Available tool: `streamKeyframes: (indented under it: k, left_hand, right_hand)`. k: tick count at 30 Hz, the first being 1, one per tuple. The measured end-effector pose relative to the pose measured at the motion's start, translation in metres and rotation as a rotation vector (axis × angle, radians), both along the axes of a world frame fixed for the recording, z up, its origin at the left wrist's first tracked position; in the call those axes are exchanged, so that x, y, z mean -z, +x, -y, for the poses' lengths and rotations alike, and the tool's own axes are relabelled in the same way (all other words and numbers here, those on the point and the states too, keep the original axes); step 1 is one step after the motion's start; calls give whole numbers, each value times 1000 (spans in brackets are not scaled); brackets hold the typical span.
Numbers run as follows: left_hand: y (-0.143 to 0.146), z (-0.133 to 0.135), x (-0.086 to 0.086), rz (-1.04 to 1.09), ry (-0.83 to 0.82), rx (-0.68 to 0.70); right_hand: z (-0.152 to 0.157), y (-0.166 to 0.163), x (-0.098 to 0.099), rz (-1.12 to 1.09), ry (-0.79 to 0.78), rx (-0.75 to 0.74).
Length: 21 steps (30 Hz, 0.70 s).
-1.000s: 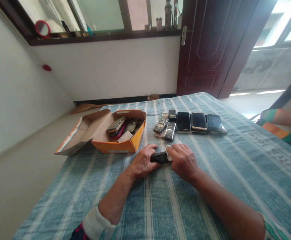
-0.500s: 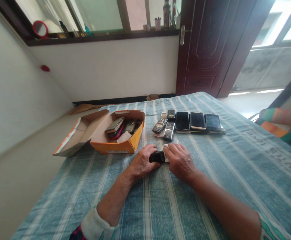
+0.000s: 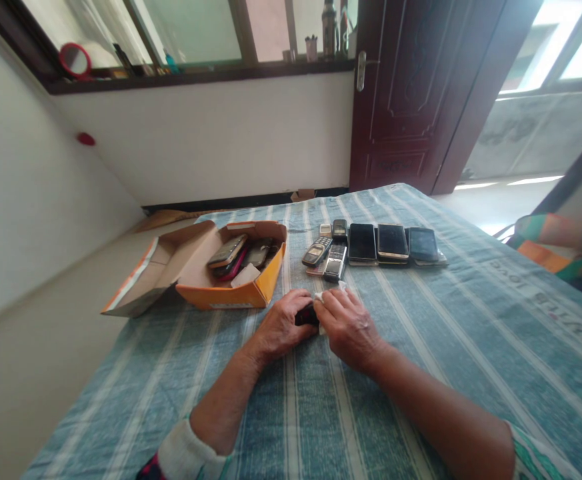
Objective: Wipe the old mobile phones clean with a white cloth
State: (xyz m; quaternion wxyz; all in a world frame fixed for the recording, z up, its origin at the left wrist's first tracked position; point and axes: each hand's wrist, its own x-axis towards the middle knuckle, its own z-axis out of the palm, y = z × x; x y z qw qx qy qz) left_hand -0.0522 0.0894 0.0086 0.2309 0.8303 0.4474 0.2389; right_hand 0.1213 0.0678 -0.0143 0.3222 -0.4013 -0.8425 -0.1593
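lying between both hands (image 3: 315,323) — dark phone (image 3: 307,315), white cloth (image 3: 321,297) touching.

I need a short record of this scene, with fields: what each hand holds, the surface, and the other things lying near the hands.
Left: left hand grips a small black phone low over the cover.
Right: right hand presses a white cloth against that phone.
Surface: blue-green striped fabric cover.
Beside left hand: open orange cardboard box holding several loose phones.
Beyond hands: three dark flat smartphones in a row, with grey keypad phones next to them.
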Motion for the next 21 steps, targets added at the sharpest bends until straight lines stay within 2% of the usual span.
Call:
streamKeyframes:
  k: [12, 21]
  left_hand:
    - [-3, -2, 6, -2, 19, 1]
    - [-1, -1, 3, 1, 5, 1]
  right_hand:
    - [-4, 8, 1, -17, -32, 155]
    - [-2, 3, 3, -27, -43, -27]
